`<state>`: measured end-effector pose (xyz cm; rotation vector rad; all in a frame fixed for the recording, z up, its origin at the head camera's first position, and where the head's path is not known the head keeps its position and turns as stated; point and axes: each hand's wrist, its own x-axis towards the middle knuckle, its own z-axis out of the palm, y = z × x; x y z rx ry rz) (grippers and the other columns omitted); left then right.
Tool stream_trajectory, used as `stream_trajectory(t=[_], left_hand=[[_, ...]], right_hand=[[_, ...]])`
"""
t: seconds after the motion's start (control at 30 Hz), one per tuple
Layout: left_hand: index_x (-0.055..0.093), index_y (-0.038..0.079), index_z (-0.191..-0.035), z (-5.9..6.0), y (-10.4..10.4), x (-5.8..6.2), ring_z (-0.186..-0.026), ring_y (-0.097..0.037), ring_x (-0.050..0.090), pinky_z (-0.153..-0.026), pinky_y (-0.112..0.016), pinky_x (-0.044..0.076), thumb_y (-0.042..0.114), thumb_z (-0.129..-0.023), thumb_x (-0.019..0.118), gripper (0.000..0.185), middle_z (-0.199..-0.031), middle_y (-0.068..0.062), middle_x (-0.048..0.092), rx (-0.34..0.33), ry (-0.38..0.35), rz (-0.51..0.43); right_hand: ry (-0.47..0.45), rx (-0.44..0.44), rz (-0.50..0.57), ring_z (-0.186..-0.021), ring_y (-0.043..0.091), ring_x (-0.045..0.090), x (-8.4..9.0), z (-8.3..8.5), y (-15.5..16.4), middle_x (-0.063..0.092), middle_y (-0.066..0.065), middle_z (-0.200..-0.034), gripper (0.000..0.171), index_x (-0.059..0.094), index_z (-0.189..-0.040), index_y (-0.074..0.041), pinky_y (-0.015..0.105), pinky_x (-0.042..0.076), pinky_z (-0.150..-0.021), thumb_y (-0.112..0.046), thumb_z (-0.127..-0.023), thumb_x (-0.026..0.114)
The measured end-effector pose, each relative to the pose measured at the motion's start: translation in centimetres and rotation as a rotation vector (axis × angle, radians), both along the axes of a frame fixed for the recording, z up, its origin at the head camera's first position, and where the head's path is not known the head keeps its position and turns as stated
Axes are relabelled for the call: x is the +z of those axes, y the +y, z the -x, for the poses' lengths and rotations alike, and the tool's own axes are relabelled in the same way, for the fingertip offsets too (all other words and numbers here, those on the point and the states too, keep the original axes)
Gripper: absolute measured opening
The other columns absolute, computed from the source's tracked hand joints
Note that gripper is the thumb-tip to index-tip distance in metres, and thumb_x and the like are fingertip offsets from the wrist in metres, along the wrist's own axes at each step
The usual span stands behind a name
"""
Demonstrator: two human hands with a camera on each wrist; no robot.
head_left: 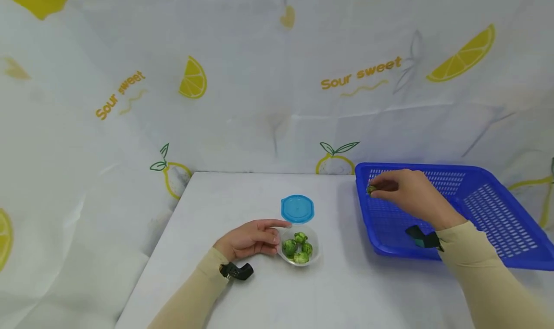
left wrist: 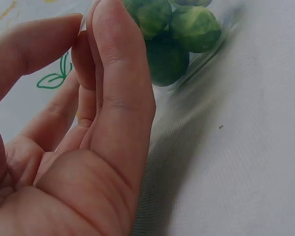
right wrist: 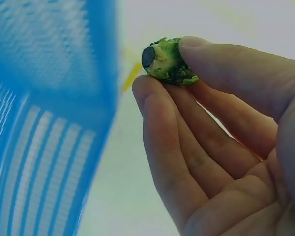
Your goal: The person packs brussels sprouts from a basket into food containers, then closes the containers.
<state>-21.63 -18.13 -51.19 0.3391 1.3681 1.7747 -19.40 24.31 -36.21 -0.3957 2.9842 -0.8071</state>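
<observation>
My left hand [head_left: 253,237] pinches the left edge of a small clear plastic bowl [head_left: 317,246] between thumb and fingers. In the bowl lie several green Brussels sprouts [head_left: 290,246], seen close up beyond the thumb in the left wrist view. My right hand [head_left: 409,194] is raised over the left part of a blue plastic basket [head_left: 402,253]. Between its thumb and fingertips it pinches one Brussels sprout [right wrist: 174,61], whose cut stem end looks dark in the right wrist view. A round blue lid [head_left: 297,208] lies flat just behind the bowl.
The basket has slotted walls and stands at the right of the white table [head_left: 337,295]. A white cloth [head_left: 259,103] printed with lemons hangs behind the table. Black wrist straps [head_left: 237,271] sit on both wrists.
</observation>
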Motion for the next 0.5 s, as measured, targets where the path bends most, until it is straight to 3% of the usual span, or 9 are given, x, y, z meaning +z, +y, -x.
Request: stream_trajectory(t=[0.27, 0.5], left_hand=[[0.048, 0.008, -0.161, 0.1, -0.4, 0.0, -0.089, -0.011, 0.073, -0.089, -0.028, 0.066, -0.001, -0.102, 0.065, 0.062, -0.1, 0.001, 0.068, -0.001, 0.022, 0.013], [0.051, 0.009, -0.16, 0.0, -0.5, -0.4, -0.089, -0.01, 0.073, -0.089, -0.028, 0.066, 0.001, -0.102, 0.066, 0.061, -0.1, 0.001, 0.071, 0.012, 0.024, 0.017]], right_hand=[[-0.009, 0.106, 0.104, -0.098, 0.016, 0.077, -0.8, -1.4, -7.5, 0.081, -0.001, -0.107, 0.021, 0.081, -0.119, -0.012, 0.043, 0.067, -0.087, -0.018, -0.099, 0.08], [-0.012, 0.193, 0.152, -0.09, 0.007, 0.073, -3.6, -1.8, -11.6, 0.079, -0.006, -0.099, 0.017, 0.081, -0.114, -0.014, 0.033, 0.067, -0.082, -0.014, -0.097, 0.081]])
